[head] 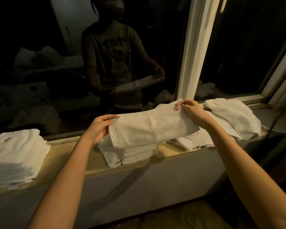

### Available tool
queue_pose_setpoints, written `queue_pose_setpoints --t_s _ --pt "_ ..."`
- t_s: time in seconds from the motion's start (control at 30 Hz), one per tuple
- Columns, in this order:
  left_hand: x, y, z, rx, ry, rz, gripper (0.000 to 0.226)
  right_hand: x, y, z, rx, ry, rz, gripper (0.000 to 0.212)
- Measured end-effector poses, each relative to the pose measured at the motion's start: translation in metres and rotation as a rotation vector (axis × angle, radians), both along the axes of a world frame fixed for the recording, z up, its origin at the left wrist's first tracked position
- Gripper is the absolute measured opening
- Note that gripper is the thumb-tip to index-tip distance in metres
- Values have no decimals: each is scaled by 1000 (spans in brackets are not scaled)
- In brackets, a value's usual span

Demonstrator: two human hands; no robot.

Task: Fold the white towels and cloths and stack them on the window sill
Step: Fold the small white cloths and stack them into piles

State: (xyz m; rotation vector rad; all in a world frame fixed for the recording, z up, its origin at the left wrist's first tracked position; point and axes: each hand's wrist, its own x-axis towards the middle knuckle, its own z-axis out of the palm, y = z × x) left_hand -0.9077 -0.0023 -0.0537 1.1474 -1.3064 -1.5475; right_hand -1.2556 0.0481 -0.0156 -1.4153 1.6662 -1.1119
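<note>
- A folded white towel [153,128] is held over the middle stack [135,154] on the window sill [69,156].
- The left hand [101,128] pinches its left end, thumb on top.
- The right hand [191,111] grips its far right corner beside a red mark [176,109].
- A taller folded stack [16,154] lies far left.
- Loose white cloths [234,116] are heaped on the right.

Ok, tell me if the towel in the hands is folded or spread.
Folded. The towel is a doubled strip with layered edges, pinched at each end by the left hand and right hand.
</note>
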Motion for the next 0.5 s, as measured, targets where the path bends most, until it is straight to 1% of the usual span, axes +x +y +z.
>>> queue_pose_setpoints --t_s 0.03,0.07,0.1,0.13,0.17,0.23,0.3,0.37,0.4,0.43,0.5 --pt "-2 -6 -2 14 -15 -23 23 -2 -5 -4 60 -44 36 15" --pt "-4 -11 -4 24 -47 -60 27 -5 -10 -9 105 -45 78 20" --pt "-7 -16 -7 24 -102 -104 34 -9 -14 -13 129 -26 111 29" --pt "-10 -19 -12 25 -155 -142 41 -12 -18 -19 129 1 125 33" --pt "-14 -20 -16 22 -195 -157 45 -14 -20 -23 116 25 120 31" --pt "-20 -19 -22 -14 -235 -111 35 -14 -24 -30 74 74 35 22" --pt "-23 -19 -23 -27 -213 -47 28 -18 -27 -37 52 137 -65 24" --pt "-21 -19 -24 -18 -209 -64 35 -21 -27 -38 74 106 -54 20" --pt "-20 -20 -25 -7 -231 -108 43 -23 -28 -37 100 85 -22 22" --pt "-18 -19 -26 -3 -271 -156 51 -25 -29 -36 127 78 13 29" --pt "-19 -17 -31 -14 -369 -207 63 -29 -31 -37 183 185 64 46"
